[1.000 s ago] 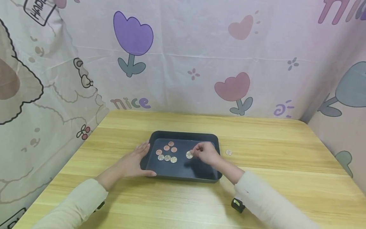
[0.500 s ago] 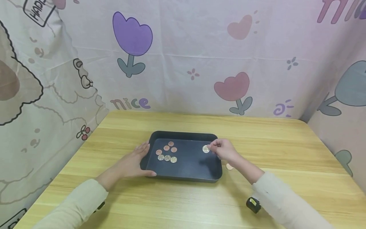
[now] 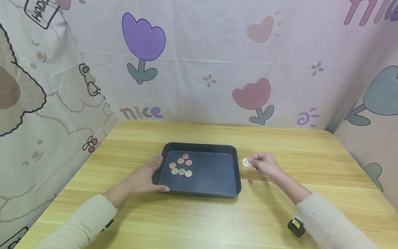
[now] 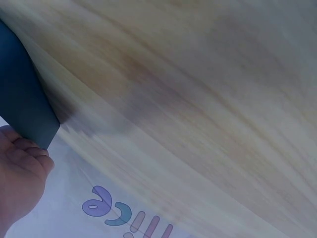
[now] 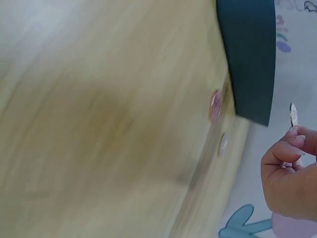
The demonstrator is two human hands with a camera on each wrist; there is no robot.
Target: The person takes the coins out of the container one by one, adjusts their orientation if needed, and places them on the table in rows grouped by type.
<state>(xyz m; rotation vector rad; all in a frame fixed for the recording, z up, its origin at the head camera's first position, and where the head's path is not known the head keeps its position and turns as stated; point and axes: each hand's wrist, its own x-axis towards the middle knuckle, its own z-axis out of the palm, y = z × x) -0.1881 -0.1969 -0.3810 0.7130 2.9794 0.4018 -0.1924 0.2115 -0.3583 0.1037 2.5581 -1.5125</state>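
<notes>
Remotely, I see the right hand (image 3: 268,165) pinching a silvery coin (image 3: 245,161) above the table (image 3: 298,148), just right of the tray (image 3: 211,178); likely light, stiff and slippery, best held by its rim. The left hand (image 3: 143,178) lies spread against the tray.

Copper-red coins (image 3: 188,162) and pale-gold coins (image 3: 181,171) glint against a dark slate-blue tray (image 3: 214,173) on a yellow worktop (image 3: 186,221) streaked with tan wood grain. The sleeves (image 3: 76,221) are cream, and a black wrist device (image 3: 296,228) bears a yellow label (image 3: 296,223). Behind, a whitish cloth (image 3: 199,41) is printed with a purple tulip (image 3: 143,38), a dusty-red tulip (image 3: 252,95), grey-green leaves (image 3: 151,74), a pink heart (image 3: 261,29) and multicoloured lettering (image 3: 139,113) reading "nice."
</notes>
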